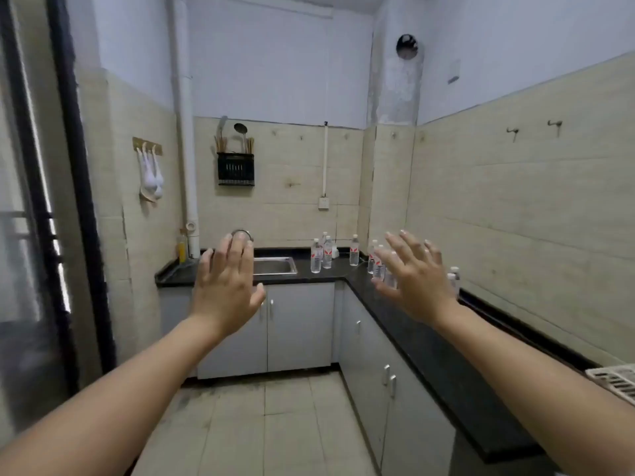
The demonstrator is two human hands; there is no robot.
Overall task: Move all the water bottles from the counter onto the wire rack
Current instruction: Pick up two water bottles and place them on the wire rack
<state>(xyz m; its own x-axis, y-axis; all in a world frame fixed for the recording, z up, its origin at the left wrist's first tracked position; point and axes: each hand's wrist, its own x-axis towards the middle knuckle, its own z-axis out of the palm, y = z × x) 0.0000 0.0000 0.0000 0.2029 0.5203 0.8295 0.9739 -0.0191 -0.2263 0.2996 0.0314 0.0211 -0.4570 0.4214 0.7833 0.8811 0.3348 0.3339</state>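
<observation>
Head view:

- Left grip [225, 290]: raised left of centre, back of hand to camera. Fingers straight and close together, thumb out, holding nothing.
- Right grip [417, 286]: raised right of centre, fingers spread, holding nothing.
- Both are in the air and touch no object. Forearms come in from the lower corners.
- Water bottles [316, 258]: clear, white caps, red-and-white labels, all upright on the desk [446, 372]. The desk is a black L-shaped top along the back wall and down the right side.
  - One cluster at centre frame, just right of the sink [275, 266].
  - Lone bottle [354, 252] a bit further right.
  - More at the corner, partly hidden behind the right grip's fingers; can't count them.
  - End bottles [454, 278] peek out right of that hand, near the right wall.
- Rack [615, 379]: white, slatted, only a corner visible at the lower right edge. Same desk, well apart from the bottles.
- Utensil holder [235, 169]: black, on the back wall, upper left of the sink.
- Yellow bottle [181, 249]: at the desk's left end.
- Cabinets [299, 324]: grey, below the desk.
</observation>
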